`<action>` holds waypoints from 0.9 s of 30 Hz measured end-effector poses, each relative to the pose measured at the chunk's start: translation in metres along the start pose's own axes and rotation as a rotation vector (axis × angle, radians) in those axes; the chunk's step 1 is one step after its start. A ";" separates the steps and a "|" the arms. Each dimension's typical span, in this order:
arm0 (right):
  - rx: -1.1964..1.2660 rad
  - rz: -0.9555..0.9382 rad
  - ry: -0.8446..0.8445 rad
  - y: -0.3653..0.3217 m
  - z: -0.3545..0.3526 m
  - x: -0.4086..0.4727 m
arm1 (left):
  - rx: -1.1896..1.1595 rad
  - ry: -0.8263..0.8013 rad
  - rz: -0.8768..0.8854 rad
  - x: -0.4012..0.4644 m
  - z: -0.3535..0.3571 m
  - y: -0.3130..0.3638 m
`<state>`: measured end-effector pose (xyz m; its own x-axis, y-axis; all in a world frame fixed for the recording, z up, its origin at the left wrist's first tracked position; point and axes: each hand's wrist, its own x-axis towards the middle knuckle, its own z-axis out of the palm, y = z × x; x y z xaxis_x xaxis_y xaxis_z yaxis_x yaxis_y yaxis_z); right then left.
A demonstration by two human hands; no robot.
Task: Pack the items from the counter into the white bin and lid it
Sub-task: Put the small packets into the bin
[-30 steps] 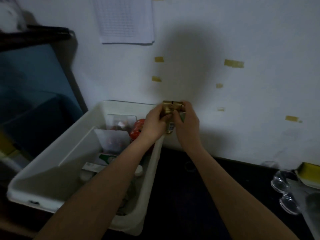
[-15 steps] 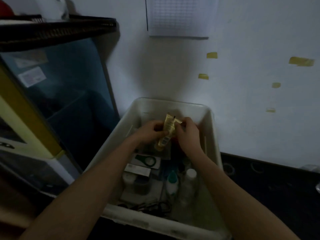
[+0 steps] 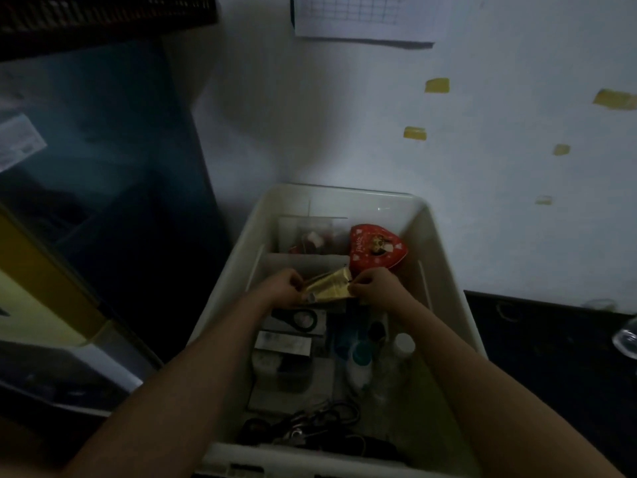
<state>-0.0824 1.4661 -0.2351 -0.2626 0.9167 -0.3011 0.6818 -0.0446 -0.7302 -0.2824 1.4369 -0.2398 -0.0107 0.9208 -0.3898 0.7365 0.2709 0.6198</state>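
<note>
The white bin (image 3: 348,196) stands against the wall in the middle of the head view. Both my hands are inside it, over its middle. My left hand (image 3: 284,288) and my right hand (image 3: 374,286) each pinch one end of a small gold packet (image 3: 329,288), which lies nearly flat and low between them. Just behind the packet leans a red heart-shaped tin (image 3: 375,250). Below my hands lie small boxes (image 3: 284,343), bottles (image 3: 360,363) and dark scissors (image 3: 310,426). No lid is in view.
A dark blue cabinet (image 3: 120,188) with a yellow edge stands left of the bin. The black counter (image 3: 551,343) runs to the right, with a clear glass thing (image 3: 629,336) at the frame's edge. A paper sheet (image 3: 362,19) and yellow tape bits hang on the wall.
The view swung left and down over the bin. Both hands carried the gold packet from above the bin's right rim down into the bin, and turned it from upright to nearly flat.
</note>
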 end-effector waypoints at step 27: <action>-0.402 0.158 -0.219 0.008 0.064 0.052 | 0.415 -0.053 -0.015 0.025 0.027 -0.033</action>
<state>-0.1343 1.4882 -0.2962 -0.2428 0.8043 -0.5423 0.9234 0.0203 -0.3833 -0.2891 1.4436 -0.2886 0.0035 0.8991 -0.4377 0.9468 0.1378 0.2907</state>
